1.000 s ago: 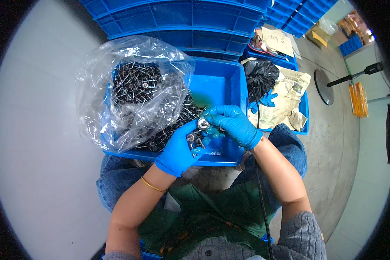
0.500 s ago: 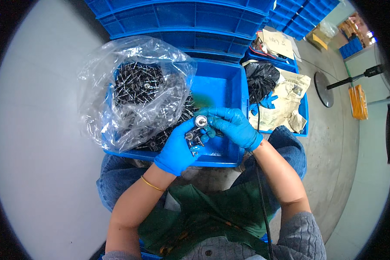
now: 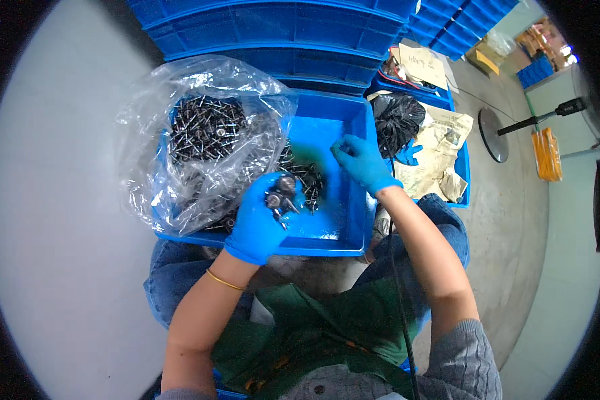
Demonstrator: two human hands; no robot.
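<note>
My left hand (image 3: 257, 220), in a blue glove, is closed around several small metal pins with round heads (image 3: 281, 195), dark and shiny, above the near middle of a blue plastic crate (image 3: 313, 249). My right hand (image 3: 365, 165), gloved too, hovers over the crate's right side with fingers curled together; anything in them is hidden. A clear plastic bag (image 3: 247, 175) fills the crate's left part and bears a heap of loose pins (image 3: 207, 130). More pins (image 3: 311, 183) lie on the crate floor beyond my left hand.
Stacked blue crates (image 3: 273, 30) stand behind. At the right, another blue crate holds a black plastic bag (image 3: 398, 117) and brown paper (image 3: 440, 143). A black cable (image 3: 398, 280) hangs down past my right arm. A round stand base (image 3: 493, 135) rests on the floor.
My right hand has moved away from my left hand, to the right and farther off. My left hand has shifted left, still holding pins. The silvery round-headed part between the hands no longer shows.
</note>
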